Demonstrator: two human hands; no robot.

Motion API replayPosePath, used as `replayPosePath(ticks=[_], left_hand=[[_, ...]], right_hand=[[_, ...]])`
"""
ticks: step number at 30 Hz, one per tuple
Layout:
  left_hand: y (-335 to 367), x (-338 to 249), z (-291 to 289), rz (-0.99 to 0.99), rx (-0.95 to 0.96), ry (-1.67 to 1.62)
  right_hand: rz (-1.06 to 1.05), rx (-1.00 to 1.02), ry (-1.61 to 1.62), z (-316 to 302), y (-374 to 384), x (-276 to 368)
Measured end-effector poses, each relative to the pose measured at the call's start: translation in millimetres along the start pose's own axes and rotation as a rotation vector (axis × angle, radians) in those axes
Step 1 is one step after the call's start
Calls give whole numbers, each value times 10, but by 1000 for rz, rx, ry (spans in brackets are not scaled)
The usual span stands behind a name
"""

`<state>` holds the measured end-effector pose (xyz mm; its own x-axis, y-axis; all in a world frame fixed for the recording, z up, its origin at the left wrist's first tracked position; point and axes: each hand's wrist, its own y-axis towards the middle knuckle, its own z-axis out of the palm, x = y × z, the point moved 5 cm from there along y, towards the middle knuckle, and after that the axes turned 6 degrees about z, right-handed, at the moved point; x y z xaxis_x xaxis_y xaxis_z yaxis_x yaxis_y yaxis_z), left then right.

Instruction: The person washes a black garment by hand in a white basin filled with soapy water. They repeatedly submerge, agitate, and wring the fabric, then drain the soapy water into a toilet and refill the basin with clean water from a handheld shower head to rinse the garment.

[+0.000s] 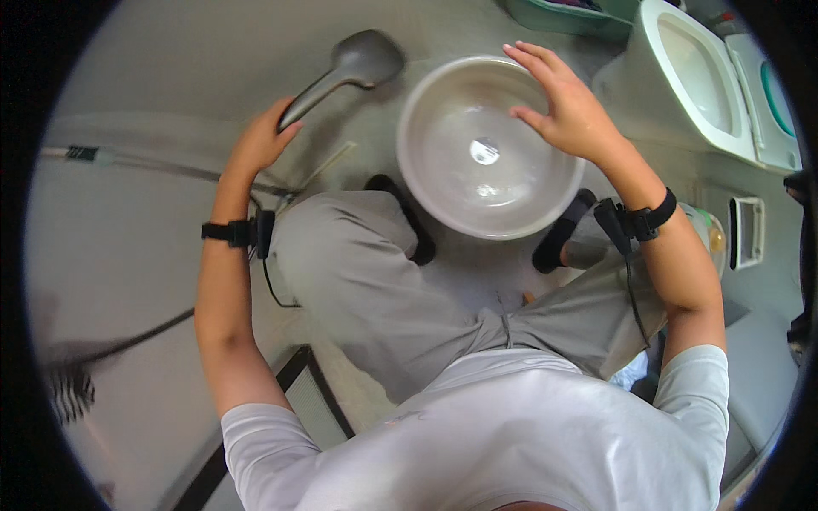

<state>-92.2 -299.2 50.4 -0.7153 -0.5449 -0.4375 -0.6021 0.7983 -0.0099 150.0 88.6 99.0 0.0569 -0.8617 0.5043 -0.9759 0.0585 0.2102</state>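
My left hand [262, 140] is closed around the handle of a grey handheld shower head [368, 58], out to the left of a basin. The shower head's wide end points up and to the right, apart from the basin's rim. A round, pale grey plastic basin [443, 183] sits on the floor between my feet, with a white round sticker on its bottom and a wet-looking shine inside. My right hand [569, 109] hovers over the basin's right side, fingers and thumb spread, nothing in it. Whether it touches the rim I cannot tell.
A white toilet [656, 81] with its lid raised stands at the far right. Behind the basin is a green tub [567, 19] with things inside. A thin hose or pipe [170, 166] runs across the left. A black-framed panel [298, 375] lies near my left elbow.
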Motion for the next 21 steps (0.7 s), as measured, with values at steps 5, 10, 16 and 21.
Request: replayPosePath(ticks=[5,10,16,21], left_hand=[[318,-1570,-389,142,226,107],[438,-2554,-78,233,350,255],[418,-2510,275,195,384,154],[3,-1955,-859,116,-45,268]], right_hand=[[-118,-55,-63,35,-70,364],[126,172,4,41,-446,191],[77,49,-38,311,-562,53],[171,100,-135,581,-604,-160]])
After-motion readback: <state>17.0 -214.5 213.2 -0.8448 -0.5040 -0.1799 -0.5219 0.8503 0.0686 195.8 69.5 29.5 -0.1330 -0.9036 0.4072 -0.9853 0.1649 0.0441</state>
